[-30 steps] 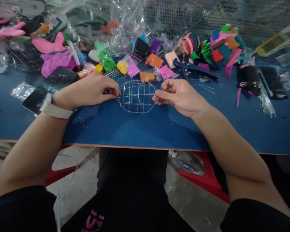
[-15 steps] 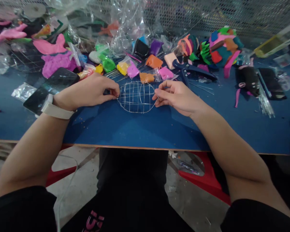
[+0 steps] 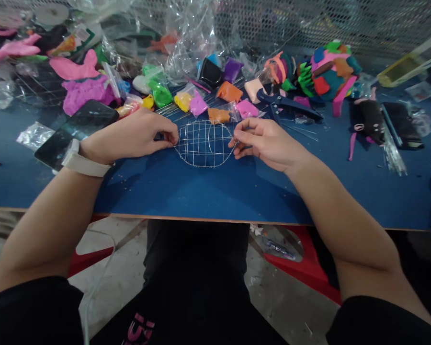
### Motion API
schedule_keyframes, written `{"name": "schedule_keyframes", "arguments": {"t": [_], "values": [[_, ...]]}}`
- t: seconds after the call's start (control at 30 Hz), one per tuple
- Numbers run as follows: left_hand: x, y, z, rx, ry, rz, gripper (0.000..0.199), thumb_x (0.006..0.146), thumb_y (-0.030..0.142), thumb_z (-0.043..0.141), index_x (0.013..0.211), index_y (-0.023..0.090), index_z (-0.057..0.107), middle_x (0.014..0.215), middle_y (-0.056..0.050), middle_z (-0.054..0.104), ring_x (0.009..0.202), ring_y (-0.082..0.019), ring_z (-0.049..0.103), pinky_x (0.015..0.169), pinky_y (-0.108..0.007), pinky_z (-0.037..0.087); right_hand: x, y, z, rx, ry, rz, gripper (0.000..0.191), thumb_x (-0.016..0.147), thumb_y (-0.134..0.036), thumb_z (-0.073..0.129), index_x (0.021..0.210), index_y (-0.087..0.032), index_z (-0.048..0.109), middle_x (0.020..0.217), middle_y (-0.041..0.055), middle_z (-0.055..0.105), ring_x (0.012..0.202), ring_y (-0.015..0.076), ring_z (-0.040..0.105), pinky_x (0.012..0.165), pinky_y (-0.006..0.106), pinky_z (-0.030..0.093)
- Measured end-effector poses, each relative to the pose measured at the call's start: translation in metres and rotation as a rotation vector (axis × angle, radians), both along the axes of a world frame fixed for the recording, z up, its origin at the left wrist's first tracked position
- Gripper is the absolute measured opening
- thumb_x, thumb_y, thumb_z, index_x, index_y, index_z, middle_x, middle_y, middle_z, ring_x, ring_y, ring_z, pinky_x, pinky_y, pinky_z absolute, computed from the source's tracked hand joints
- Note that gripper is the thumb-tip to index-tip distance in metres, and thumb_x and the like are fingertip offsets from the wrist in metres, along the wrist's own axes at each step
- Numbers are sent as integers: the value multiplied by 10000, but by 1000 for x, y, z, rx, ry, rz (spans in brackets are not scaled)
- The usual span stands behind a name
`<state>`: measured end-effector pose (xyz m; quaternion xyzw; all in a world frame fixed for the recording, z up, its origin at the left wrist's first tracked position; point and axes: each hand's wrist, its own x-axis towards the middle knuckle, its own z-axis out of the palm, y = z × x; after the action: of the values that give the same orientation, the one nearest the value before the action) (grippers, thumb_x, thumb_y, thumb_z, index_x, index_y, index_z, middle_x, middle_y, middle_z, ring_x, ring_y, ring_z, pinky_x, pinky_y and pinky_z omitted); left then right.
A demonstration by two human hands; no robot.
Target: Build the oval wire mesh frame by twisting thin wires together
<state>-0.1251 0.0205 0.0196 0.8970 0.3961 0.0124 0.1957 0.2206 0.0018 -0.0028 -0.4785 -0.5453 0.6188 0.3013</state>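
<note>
An oval frame of thin silver wire [image 3: 204, 143], crossed by a grid of wires, lies between my hands over the blue table [image 3: 187, 196]. Its left end is pinched between the thumb and fingers of my left hand [image 3: 147, 132], which wears a pale wristband. My right hand [image 3: 262, 141] has its fingertips closed on the wire at the right end. Behind the frame are small bags of orange clay [image 3: 219, 115] and pink clay [image 3: 247, 109].
A dark phone [image 3: 77, 132] rests beneath my left forearm. Dark-handled pliers [image 3: 290, 103] and loose wires are behind my right hand. Further right stand a multicoloured clay figure [image 3: 332, 72] and a black pouch-like item [image 3: 369, 120]. Plastic bags and clay line the back.
My right hand has shifted very slightly to the right at the frame's end. My left hand and the wire frame look almost unchanged.
</note>
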Motion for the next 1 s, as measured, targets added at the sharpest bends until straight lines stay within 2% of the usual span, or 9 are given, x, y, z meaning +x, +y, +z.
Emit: {"name": "schedule_keyframes", "arguments": {"t": [0.23, 0.6, 0.73, 1.0], "values": [[0, 0, -1, 31, -32, -14, 400, 1032, 514, 515, 1055, 239, 805, 1093, -54, 816, 1014, -247, 750, 1051, -439, 594, -1, 1, -6, -18, 54, -7, 403, 824, -454, 1035, 927, -241, 709, 888, 60, 813, 831, 217, 773, 770, 390, 691], [0, -1, 1, 26, 0, -7, 382, 1033, 491, 518, 1071, 224, 789, 1105, -30, 817, 1034, -219, 744, 1051, -389, 579, -2, 3, -13, -65, 161, -37, 450, 744, -427, 1085, 853, -222, 699, 821, 35, 806, 858, 189, 792, 799, 335, 686], [0, 0, 0, 38, -16, -9, 378, 1019, 486, 520, 1043, 226, 792, 1078, -45, 813, 1010, -234, 753, 1031, -410, 589, -3, 3, -13, -73, 173, -46, 458, 714, -415, 1099, 833, -229, 698, 810, 18, 806, 869, 190, 797, 807, 335, 694], [1, -1, 2, 8, -12, 3, 374, 1012, 490, 522, 1064, 240, 795, 1097, -53, 808, 1055, -259, 757, 1098, -459, 576, -1, 4, -15, -74, 195, -23, 478, 680, -436, 1110, 827, -244, 697, 801, -4, 790, 879, 190, 794, 820, 344, 700]]}}
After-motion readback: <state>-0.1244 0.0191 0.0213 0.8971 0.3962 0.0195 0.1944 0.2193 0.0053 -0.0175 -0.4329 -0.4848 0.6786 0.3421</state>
